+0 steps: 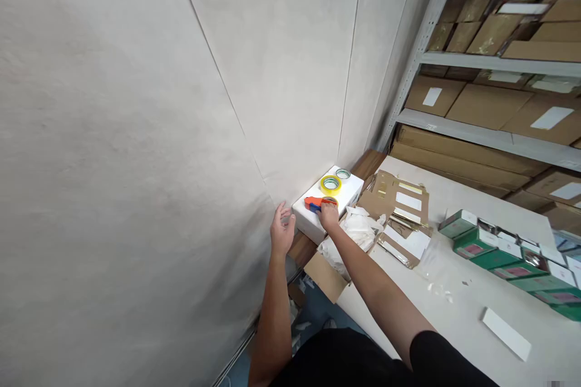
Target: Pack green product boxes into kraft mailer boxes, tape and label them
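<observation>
My right hand (329, 215) reaches to a white foam box (351, 195) in the corner by the wall and closes on an orange and blue tape dispenser (312, 203) lying on it. A yellow tape roll (330, 183) and a smaller greenish roll (343, 174) sit further back on the same box. My left hand (282, 231) hovers just left of the box near the wall, fingers loosely apart, holding nothing.
Flattened cardboard pieces (399, 205) and crumpled white plastic (358, 231) lie beside the box. Green product boxes (508, 254) line the white table (454, 326) at right. Metal shelving (494, 63) with cartons stands behind. The grey wall (136, 163) fills the left.
</observation>
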`<state>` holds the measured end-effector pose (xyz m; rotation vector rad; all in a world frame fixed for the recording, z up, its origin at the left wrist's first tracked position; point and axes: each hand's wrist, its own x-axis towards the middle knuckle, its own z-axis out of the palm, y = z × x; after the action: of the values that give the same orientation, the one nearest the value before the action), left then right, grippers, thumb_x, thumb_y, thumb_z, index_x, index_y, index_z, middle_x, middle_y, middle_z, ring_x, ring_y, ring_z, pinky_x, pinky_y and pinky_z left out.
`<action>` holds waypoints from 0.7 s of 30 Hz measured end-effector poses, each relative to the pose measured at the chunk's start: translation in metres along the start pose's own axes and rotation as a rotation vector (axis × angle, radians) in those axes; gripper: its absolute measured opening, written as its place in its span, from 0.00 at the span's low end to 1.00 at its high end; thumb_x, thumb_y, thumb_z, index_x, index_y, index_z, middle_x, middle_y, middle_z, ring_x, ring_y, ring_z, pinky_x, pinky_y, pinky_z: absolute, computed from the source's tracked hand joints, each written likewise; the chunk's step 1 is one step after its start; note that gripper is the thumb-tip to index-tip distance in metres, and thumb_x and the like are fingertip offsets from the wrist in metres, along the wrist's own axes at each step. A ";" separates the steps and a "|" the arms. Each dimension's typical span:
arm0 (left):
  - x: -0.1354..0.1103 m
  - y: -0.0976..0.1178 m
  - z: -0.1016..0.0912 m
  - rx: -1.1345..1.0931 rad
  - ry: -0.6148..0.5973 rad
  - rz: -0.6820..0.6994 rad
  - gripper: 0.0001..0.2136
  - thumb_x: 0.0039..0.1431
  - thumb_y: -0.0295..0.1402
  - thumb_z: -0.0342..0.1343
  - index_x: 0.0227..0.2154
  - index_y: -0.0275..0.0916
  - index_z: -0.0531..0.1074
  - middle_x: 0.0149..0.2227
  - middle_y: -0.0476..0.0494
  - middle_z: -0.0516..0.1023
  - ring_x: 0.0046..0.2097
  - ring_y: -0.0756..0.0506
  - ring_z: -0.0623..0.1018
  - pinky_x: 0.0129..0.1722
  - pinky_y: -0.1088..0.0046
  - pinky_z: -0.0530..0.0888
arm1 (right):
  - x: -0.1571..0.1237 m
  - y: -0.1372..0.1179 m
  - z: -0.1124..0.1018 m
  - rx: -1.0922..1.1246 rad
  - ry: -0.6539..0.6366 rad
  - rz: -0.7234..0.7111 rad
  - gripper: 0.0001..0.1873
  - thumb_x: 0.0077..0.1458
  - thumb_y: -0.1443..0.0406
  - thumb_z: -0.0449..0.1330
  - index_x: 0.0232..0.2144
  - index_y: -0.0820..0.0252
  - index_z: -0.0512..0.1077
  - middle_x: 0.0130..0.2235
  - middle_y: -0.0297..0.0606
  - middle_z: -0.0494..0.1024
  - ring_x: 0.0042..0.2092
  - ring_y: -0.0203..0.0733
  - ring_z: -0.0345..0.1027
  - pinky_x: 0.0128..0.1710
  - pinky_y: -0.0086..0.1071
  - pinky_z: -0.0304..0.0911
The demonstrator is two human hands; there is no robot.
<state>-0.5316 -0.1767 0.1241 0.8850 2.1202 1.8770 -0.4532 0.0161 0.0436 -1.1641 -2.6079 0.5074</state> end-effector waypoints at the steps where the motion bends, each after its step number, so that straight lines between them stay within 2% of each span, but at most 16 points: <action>1: 0.001 -0.001 0.003 0.006 -0.008 0.001 0.26 0.65 0.38 0.58 0.65 0.43 0.67 0.54 0.36 0.79 0.52 0.43 0.79 0.46 0.68 0.77 | -0.002 0.001 0.001 -0.007 0.045 -0.013 0.16 0.63 0.64 0.62 0.50 0.67 0.75 0.51 0.57 0.80 0.55 0.59 0.68 0.59 0.47 0.56; 5: 0.006 -0.001 0.030 0.012 -0.082 0.018 0.21 0.67 0.35 0.56 0.62 0.42 0.70 0.54 0.36 0.80 0.53 0.43 0.79 0.48 0.67 0.78 | -0.018 0.019 -0.004 0.119 0.248 -0.071 0.23 0.62 0.61 0.63 0.57 0.61 0.72 0.56 0.52 0.77 0.58 0.58 0.66 0.59 0.47 0.60; 9: 0.011 0.002 0.080 -0.025 -0.220 0.051 0.19 0.67 0.35 0.56 0.59 0.42 0.73 0.55 0.37 0.79 0.55 0.42 0.79 0.49 0.66 0.79 | -0.037 0.062 -0.025 0.368 0.348 -0.099 0.23 0.62 0.62 0.59 0.58 0.58 0.73 0.56 0.48 0.78 0.57 0.53 0.69 0.59 0.45 0.64; 13: 0.009 0.010 0.148 -0.090 -0.391 0.080 0.19 0.67 0.35 0.57 0.59 0.41 0.73 0.56 0.36 0.79 0.57 0.41 0.78 0.55 0.61 0.77 | -0.069 0.129 -0.053 0.531 0.450 0.101 0.24 0.60 0.63 0.58 0.58 0.54 0.75 0.57 0.44 0.78 0.57 0.51 0.72 0.59 0.46 0.67; 15: 0.001 0.017 0.185 -0.120 -0.490 0.089 0.20 0.66 0.35 0.58 0.59 0.41 0.73 0.57 0.35 0.78 0.59 0.40 0.77 0.55 0.61 0.78 | -0.093 0.166 -0.068 0.566 0.507 0.211 0.25 0.59 0.62 0.59 0.58 0.53 0.75 0.58 0.43 0.78 0.58 0.52 0.71 0.59 0.47 0.68; 21: -0.046 0.042 0.290 -0.151 -0.793 0.108 0.20 0.66 0.34 0.57 0.60 0.43 0.73 0.60 0.38 0.77 0.60 0.40 0.76 0.56 0.60 0.78 | -0.182 0.255 -0.112 0.629 0.708 0.490 0.27 0.57 0.60 0.59 0.59 0.52 0.74 0.60 0.43 0.77 0.58 0.51 0.72 0.54 0.47 0.72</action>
<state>-0.3368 0.0455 0.0970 1.4208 1.4508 1.3535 -0.1242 0.0614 0.0285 -1.3985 -1.4196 0.7574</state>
